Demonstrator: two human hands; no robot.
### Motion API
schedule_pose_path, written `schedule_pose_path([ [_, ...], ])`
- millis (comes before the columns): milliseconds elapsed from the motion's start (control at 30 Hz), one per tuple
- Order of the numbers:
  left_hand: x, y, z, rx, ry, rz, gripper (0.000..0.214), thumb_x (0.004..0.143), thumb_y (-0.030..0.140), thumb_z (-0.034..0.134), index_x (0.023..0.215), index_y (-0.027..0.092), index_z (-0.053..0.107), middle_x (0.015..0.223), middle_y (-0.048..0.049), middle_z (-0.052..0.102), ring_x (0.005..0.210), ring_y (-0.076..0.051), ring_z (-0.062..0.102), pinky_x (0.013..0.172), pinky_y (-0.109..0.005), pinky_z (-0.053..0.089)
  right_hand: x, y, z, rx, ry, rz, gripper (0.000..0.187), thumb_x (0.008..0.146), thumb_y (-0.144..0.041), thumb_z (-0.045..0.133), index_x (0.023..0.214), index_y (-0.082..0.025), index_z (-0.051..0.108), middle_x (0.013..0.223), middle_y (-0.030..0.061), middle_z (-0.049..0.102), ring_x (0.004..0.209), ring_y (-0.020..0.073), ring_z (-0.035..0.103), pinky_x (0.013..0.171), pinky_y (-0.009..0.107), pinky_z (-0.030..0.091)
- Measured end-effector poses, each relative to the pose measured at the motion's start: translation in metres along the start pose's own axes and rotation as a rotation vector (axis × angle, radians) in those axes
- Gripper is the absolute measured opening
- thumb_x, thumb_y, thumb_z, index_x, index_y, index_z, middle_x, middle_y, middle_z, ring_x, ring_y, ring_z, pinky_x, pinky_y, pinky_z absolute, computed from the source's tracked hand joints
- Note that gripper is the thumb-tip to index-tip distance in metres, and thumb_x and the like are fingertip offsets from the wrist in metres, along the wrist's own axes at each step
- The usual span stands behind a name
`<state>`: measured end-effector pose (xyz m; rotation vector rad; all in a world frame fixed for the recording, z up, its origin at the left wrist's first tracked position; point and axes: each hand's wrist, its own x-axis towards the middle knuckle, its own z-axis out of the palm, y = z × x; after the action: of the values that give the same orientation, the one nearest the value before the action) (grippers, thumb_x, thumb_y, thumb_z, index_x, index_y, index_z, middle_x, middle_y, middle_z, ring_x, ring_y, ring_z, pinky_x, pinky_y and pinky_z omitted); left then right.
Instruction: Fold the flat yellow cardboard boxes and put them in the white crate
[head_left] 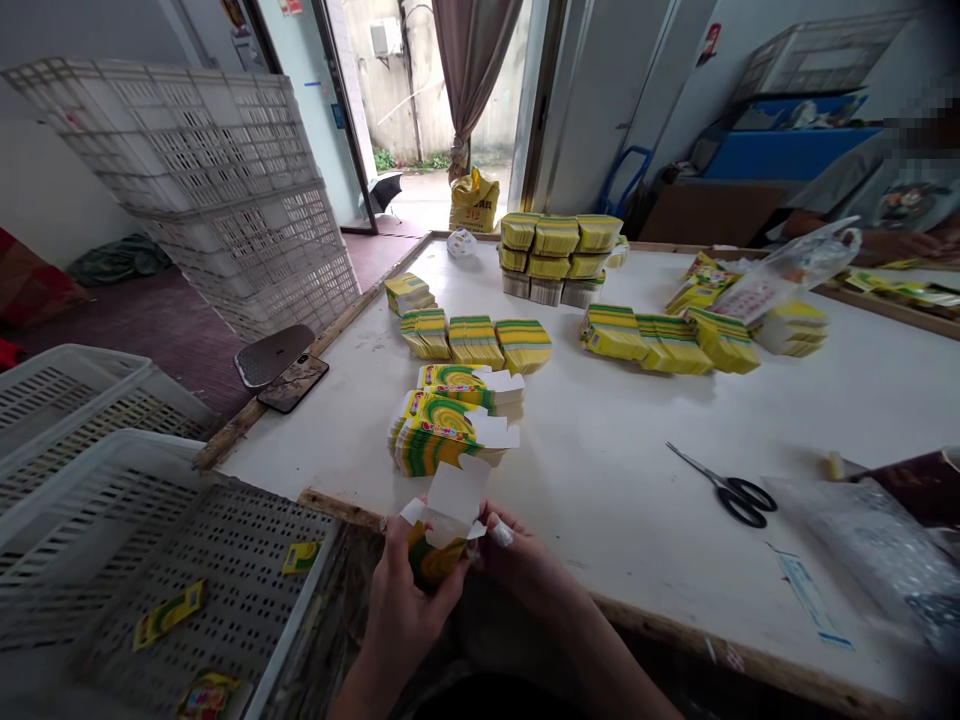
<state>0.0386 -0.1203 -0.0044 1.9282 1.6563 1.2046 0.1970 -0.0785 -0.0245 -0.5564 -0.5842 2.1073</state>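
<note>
Both my hands hold one small yellow-green carton point(439, 545) just in front of the table's near edge, its white flaps standing open on top. My left hand point(401, 600) wraps round the carton's left side and bottom. My right hand point(525, 560) pinches its right side, with white tape on one fingertip. Right behind the carton, on the white table point(615, 460), lie two fanned stacks of flat cartons point(442, 425).
Further back are rows of bundled flat cartons point(476, 340) and a block of stacked bundles point(559, 255). Black scissors point(731, 490) and plastic bags point(870, 540) lie at right. White crates point(150, 540) stand at left, one holding a few cartons. Two phones point(281, 365) rest on the table's left edge. Another person's arm point(892, 240) shows far right.
</note>
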Motion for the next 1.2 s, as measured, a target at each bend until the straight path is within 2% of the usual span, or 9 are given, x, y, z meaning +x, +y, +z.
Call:
schedule_pose_path([
  [100, 0.0, 0.002, 0.001, 0.029, -0.051, 0.016, 0.058, 0.078, 0.034, 0.067, 0.125, 0.022, 0.036, 0.107, -0.0116, 0.064, 0.092, -0.023, 0.067, 0.075, -0.033, 0.057, 0.0, -0.013, 0.01, -0.153, 0.021, -0.061, 0.034, 0.071, -0.045, 0.079, 0.081, -0.016, 0.063, 0.069, -0.003, 0.059, 0.059, 0.0074, 0.049, 0.058, 0.019, 0.041],
  [267, 0.007, 0.007, 0.002, 0.103, -0.029, 0.014, 0.048, 0.077, 0.033, 0.065, 0.115, 0.022, 0.038, 0.093, -0.0084, 0.066, 0.079, -0.025, 0.069, 0.066, -0.034, 0.056, 0.004, -0.037, 0.024, -0.524, -0.035, -0.17, 0.035, 0.08, -0.043, 0.07, 0.104, -0.019, 0.063, 0.091, 0.0018, 0.068, 0.087, 0.0166, 0.061, 0.079, 0.029, 0.048],
  [467, 0.011, 0.007, 0.003, 0.202, -0.103, 0.076, 0.045, 0.076, 0.032, 0.062, 0.111, 0.022, 0.035, 0.086, -0.0083, 0.066, 0.071, -0.027, 0.069, 0.06, -0.036, 0.055, 0.009, -0.028, 0.017, -0.265, 0.021, 0.009, 0.04, 0.066, -0.036, 0.081, 0.099, -0.017, 0.066, 0.085, 0.0017, 0.07, 0.075, 0.0145, 0.063, 0.07, 0.026, 0.047],
  [633, 0.009, 0.007, 0.005, 0.195, -0.156, 0.094, 0.049, 0.076, 0.029, 0.059, 0.116, 0.021, 0.033, 0.093, -0.0108, 0.066, 0.079, -0.028, 0.069, 0.065, -0.039, 0.057, 0.009, -0.018, 0.013, -0.141, -0.014, 0.044, 0.043, 0.063, -0.033, 0.083, 0.098, -0.016, 0.065, 0.084, 0.0029, 0.07, 0.073, 0.015, 0.064, 0.069, 0.026, 0.048],
  [800, 0.013, 0.005, 0.004, 0.227, -0.354, 0.001, 0.052, 0.077, 0.025, 0.055, 0.122, 0.02, 0.028, 0.104, -0.0152, 0.065, 0.092, -0.032, 0.067, 0.075, -0.045, 0.056, -0.003, -0.021, 0.017, -0.686, -0.018, -0.176, 0.034, 0.085, -0.036, 0.063, 0.113, -0.017, 0.064, 0.104, 0.0074, 0.068, 0.098, 0.0218, 0.062, 0.089, 0.036, 0.047],
  [933, 0.015, -0.002, 0.004, 0.093, -0.469, -0.096, 0.063, 0.077, 0.02, 0.05, 0.13, 0.017, 0.016, 0.114, -0.0179, 0.063, 0.101, -0.03, 0.065, 0.083, -0.046, 0.055, -0.013, -0.017, 0.025, -1.07, -0.091, -0.346, 0.048, 0.088, -0.018, 0.054, 0.136, -0.023, 0.05, 0.13, 0.01, 0.058, 0.119, 0.0241, 0.053, 0.103, 0.039, 0.041],
  [1000, 0.013, -0.005, 0.004, 0.1, -0.44, -0.1, 0.069, 0.076, 0.021, 0.052, 0.133, 0.016, 0.014, 0.121, -0.0199, 0.059, 0.109, -0.031, 0.062, 0.088, -0.048, 0.053, -0.013, -0.014, 0.025, -1.095, -0.092, -0.383, 0.046, 0.089, -0.012, 0.048, 0.134, -0.022, 0.052, 0.128, 0.01, 0.06, 0.117, 0.0233, 0.056, 0.101, 0.038, 0.044],
  [1100, 0.009, -0.01, 0.004, 0.23, -0.316, -0.042, 0.067, 0.076, 0.025, 0.058, 0.133, 0.014, 0.023, 0.129, -0.0228, 0.051, 0.12, -0.036, 0.053, 0.096, -0.055, 0.047, -0.01, -0.011, 0.016, -1.058, 0.042, -0.417, 0.043, 0.09, -0.013, 0.045, 0.131, -0.02, 0.055, 0.129, 0.0095, 0.062, 0.119, 0.0232, 0.057, 0.103, 0.04, 0.045],
  [1200, 0.007, -0.012, 0.001, 0.278, -0.214, -0.002, 0.054, 0.079, 0.028, 0.06, 0.126, 0.017, 0.036, 0.12, -0.0169, 0.057, 0.114, -0.033, 0.057, 0.093, -0.053, 0.05, -0.007, -0.011, 0.004, -1.125, 0.113, -0.491, 0.048, 0.089, -0.015, 0.047, 0.137, -0.019, 0.049, 0.137, 0.0113, 0.057, 0.125, 0.0248, 0.054, 0.105, 0.043, 0.044],
])
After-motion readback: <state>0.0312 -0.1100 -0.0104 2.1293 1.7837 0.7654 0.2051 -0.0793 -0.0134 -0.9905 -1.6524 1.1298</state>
